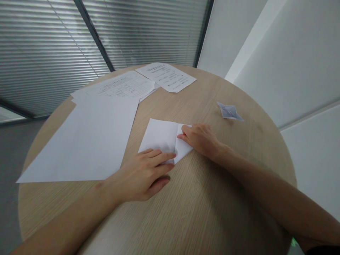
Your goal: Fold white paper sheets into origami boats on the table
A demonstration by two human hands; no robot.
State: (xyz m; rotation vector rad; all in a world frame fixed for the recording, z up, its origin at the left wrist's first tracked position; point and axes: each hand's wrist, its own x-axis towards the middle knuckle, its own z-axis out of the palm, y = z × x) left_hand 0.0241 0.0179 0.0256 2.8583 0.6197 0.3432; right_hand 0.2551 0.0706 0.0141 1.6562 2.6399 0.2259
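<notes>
A small white sheet of paper [160, 136] lies on the table in front of me, with an upright crease right of its middle. My left hand [148, 171] rests on its lower edge, fingers stretched out and the index fingertip at the crease. Over the paper's right part is my right hand [200, 138], its fingers curled in and the thumb and index finger at the paper's right side. The hand hides part of that edge. Farther right, apart from both hands, sits a small folded paper boat [229, 112].
A large blank white sheet [92, 141] covers the table's left side. Behind it lie printed sheets [119, 85] and another printed page [168, 76]. The round wooden table [186, 212] has its curved edge near a wall [305, 71] and blinds [148, 32].
</notes>
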